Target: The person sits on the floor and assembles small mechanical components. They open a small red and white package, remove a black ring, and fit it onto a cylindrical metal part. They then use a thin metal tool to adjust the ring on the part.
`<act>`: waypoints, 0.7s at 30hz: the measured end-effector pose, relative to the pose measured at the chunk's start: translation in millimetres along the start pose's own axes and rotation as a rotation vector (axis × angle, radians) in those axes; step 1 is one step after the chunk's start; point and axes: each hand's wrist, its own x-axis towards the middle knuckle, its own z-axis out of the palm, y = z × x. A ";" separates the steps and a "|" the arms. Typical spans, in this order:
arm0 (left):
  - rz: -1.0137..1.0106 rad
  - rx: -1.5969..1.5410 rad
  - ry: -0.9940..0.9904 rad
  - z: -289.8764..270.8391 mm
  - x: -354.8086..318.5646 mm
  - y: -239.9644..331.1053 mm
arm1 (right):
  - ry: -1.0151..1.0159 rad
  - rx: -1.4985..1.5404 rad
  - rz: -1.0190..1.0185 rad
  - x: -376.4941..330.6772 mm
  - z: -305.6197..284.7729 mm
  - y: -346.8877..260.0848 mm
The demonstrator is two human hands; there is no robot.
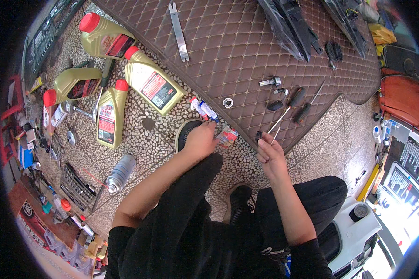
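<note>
My left hand (pixel 201 139) reaches down to the pebbled floor and closes its fingers on a small red and white packet (pixel 229 136) at the edge of the brown quilted mat (pixel 246 42). A round black disc (pixel 186 131) lies just left of that hand, and two small tubes (pixel 203 109) lie above it. My right hand (pixel 270 152) pinches a small black part (pixel 259 136) at the mat's edge. Two screwdrivers (pixel 291 103) with black handles lie on the mat just beyond it.
Four gold oil bottles (pixel 150 83) with red caps lie on the floor at the left, with a silver spray can (pixel 121 173) below them. A metal pry bar (pixel 178 30), a bolt (pixel 271 82) and black trim parts (pixel 291 28) rest on the mat. A white vehicle body (pixel 358 228) is at lower right.
</note>
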 end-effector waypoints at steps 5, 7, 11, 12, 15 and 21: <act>-0.060 0.083 -0.012 14.0 21.7 14.3 | -0.088 0.158 0.042 -1.0 -2.8 2.6; -0.102 0.090 -0.039 18.0 24.5 16.2 | -0.129 0.186 0.045 -3.4 -3.5 -1.4; -0.112 0.045 0.013 26.9 26.9 13.2 | -0.214 0.205 0.023 -4.8 -2.3 -5.8; -0.103 0.038 0.015 29.5 27.0 12.1 | -0.250 0.219 0.018 -5.1 -1.9 -5.8; -0.112 0.028 0.032 36.0 27.9 9.5 | -0.284 0.184 0.004 -5.1 -1.4 -5.7; -0.094 -0.145 0.024 30.1 27.7 5.7 | -0.248 0.163 -0.006 -10.5 2.0 -8.7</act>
